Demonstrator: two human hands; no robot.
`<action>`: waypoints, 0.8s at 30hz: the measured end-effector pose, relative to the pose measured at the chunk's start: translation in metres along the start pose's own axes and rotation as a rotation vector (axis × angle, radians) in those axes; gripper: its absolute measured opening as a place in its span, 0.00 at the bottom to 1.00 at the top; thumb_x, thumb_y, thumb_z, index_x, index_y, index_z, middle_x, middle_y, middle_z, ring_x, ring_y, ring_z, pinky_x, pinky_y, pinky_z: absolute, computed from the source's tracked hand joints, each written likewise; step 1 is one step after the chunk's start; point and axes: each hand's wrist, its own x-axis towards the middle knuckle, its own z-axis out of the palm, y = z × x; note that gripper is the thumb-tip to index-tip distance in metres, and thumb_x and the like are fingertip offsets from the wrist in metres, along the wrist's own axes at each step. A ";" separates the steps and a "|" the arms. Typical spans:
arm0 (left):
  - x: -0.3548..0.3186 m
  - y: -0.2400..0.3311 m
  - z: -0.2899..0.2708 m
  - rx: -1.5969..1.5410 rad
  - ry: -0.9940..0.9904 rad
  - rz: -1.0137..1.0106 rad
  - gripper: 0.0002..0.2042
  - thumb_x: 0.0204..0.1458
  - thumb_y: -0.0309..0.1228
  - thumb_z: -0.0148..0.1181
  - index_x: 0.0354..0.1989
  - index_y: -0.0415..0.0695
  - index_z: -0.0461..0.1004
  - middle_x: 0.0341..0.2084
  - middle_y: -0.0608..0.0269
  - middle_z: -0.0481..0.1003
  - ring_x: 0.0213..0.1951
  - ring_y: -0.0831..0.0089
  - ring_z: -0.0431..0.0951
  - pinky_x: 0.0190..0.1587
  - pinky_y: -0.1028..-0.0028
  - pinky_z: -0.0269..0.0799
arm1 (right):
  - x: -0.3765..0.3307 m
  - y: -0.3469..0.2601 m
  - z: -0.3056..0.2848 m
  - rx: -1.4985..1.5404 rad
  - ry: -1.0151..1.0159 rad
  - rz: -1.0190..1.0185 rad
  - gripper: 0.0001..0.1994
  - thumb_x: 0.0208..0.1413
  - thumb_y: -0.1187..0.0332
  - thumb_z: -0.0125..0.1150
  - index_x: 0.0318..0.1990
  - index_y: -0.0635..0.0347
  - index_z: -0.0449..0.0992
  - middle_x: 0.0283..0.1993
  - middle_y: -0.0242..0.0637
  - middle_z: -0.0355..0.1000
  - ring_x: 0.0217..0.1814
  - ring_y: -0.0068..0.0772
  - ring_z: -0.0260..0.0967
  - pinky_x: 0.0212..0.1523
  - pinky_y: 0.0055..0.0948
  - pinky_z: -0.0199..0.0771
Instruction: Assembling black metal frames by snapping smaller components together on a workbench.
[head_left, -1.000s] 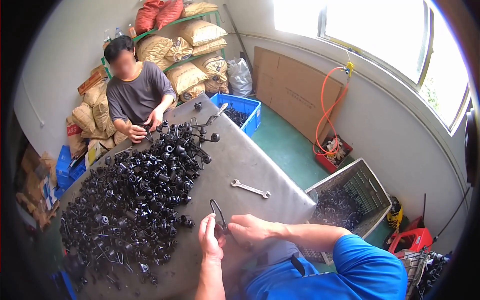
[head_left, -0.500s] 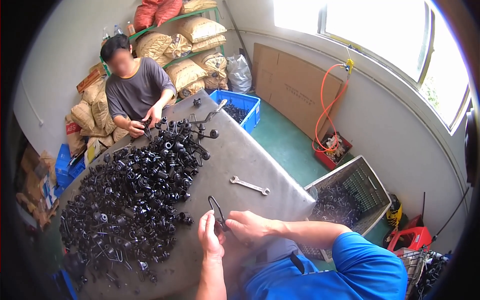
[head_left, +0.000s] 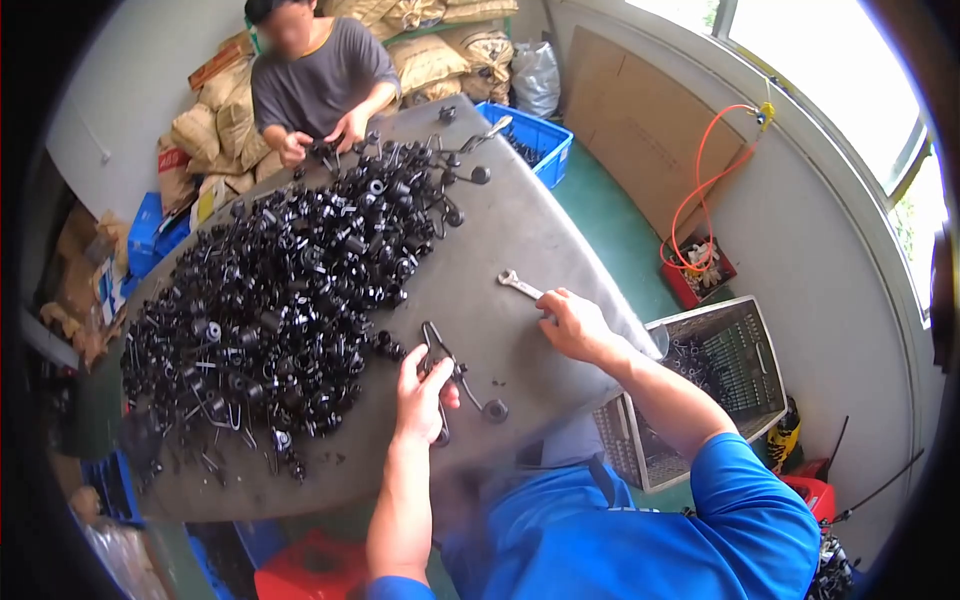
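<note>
Left hand is clamped on a black bent-wire clamp assembly lying on the grey counter, fingers wrapped over its near end, with a round black knob sticking out just right of the hand. Right hand is further out, fingers curled loosely over the handle end of a silver open-ended wrench; touching it, but can't tell if it's actually gripped or just covered, so call that one unclear. The wrench lies flat on the counter with its jaw end pointing away from the person. A big heap of identical black parts sits just left of the held piece, near but not tangled with it. My read: the step is getting the wrench onto the held assembly. To do it well, get a full grip on the wrench shank, not just fingertips; keep the left hand pinning the piece flat so it doesn't rotate; keep it clear of the heap so loose wires don't snag. A second person works at the far end of the counter, hands in the pile, well apart. A grey mesh crate of more parts stands on the floor to the right.
</note>
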 end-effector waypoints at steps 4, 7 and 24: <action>0.000 0.002 0.000 -0.030 0.049 -0.004 0.34 0.52 0.25 0.64 0.65 0.34 0.50 0.27 0.61 0.74 0.18 0.77 0.72 0.18 0.77 0.70 | 0.003 0.005 0.004 -0.099 0.225 -0.044 0.12 0.48 0.72 0.56 0.42 0.60 0.73 0.36 0.49 0.73 0.41 0.54 0.72 0.44 0.44 0.73; -0.004 0.000 0.002 -0.049 0.104 0.067 0.35 0.52 0.25 0.64 0.65 0.34 0.50 0.28 0.60 0.74 0.18 0.77 0.71 0.17 0.78 0.67 | 0.013 0.013 -0.007 -0.136 0.045 0.056 0.09 0.48 0.73 0.55 0.38 0.61 0.74 0.34 0.49 0.73 0.39 0.54 0.72 0.44 0.45 0.73; -0.005 0.009 0.016 -0.161 0.202 0.248 0.16 0.56 0.27 0.58 0.52 0.39 0.66 0.29 0.65 0.73 0.20 0.78 0.70 0.20 0.78 0.65 | 0.020 -0.013 -0.002 -0.119 -0.180 0.191 0.14 0.43 0.72 0.58 0.40 0.63 0.73 0.35 0.49 0.75 0.43 0.52 0.73 0.46 0.43 0.72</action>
